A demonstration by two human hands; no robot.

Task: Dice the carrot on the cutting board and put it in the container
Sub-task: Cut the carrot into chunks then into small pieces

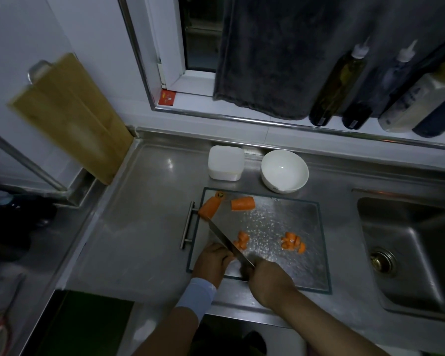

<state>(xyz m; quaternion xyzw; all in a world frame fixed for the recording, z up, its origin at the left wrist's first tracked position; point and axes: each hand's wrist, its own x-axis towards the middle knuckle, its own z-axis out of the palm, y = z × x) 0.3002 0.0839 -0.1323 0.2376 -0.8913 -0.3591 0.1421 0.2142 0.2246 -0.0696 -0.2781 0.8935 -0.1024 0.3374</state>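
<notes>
The right grip [263,274] is fisted, forearm angled in from the lower right, the left grip [211,260] curled beside it.

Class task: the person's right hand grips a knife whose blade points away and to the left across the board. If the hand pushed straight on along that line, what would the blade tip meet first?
Probably the long orange carrot chunk at the glass cutting board's far-left corner; the tip already looks beside it, though depth is uncertain.
</notes>
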